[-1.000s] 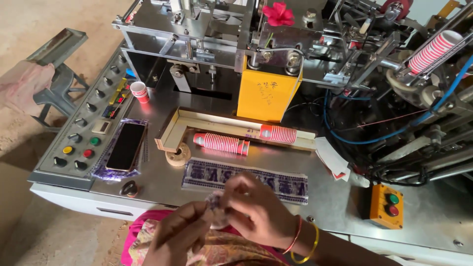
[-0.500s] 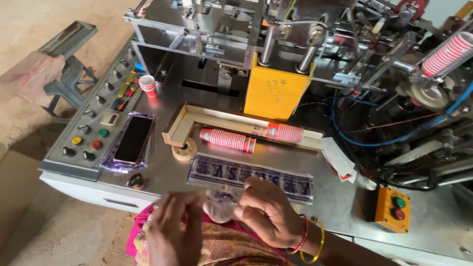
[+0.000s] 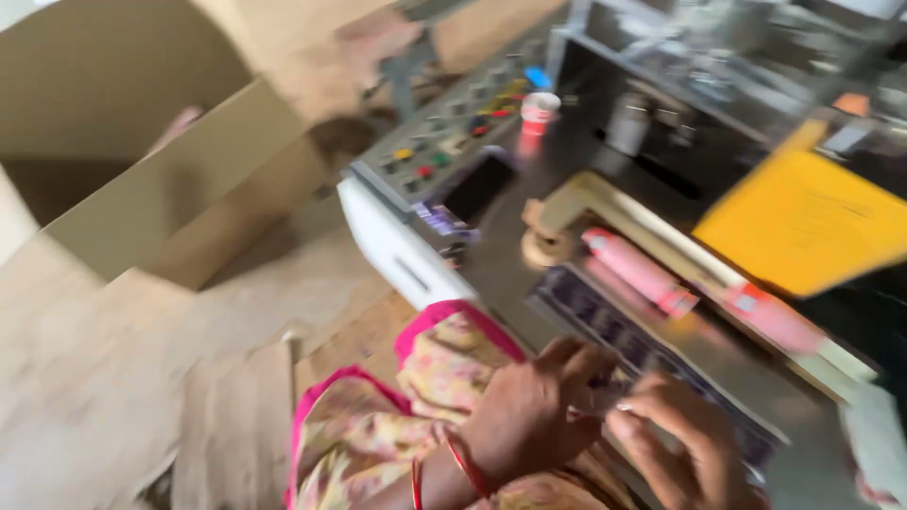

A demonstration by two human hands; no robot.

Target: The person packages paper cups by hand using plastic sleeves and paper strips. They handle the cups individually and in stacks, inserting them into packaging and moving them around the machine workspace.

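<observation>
My left hand (image 3: pixel 531 413) and my right hand (image 3: pixel 678 446) meet low in the blurred head view, over my pink flowered clothing (image 3: pixel 444 378). Their fingertips close together on a small pale thing (image 3: pixel 597 403); the blur hides its shape. Red and gold bangles ring my left wrist. Just beyond the hands a dark printed strip (image 3: pixel 614 326) lies flat on the steel machine top. Behind it, pink stacks of paper cups (image 3: pixel 638 269) lie in a cream trough.
A grey control panel (image 3: pixel 444 142) with coloured buttons and a dark phone (image 3: pixel 477 189) sit at the machine's left end. A small red-and-white cup (image 3: pixel 539 111), a tape roll (image 3: pixel 540 247) and a yellow plate (image 3: pixel 803 222) are nearby. An open cardboard box (image 3: pixel 142 170) stands left.
The view has swung left and tilted, bringing the cardboard box and floor into sight. My hands stay together on the small pale thing near my lap.
</observation>
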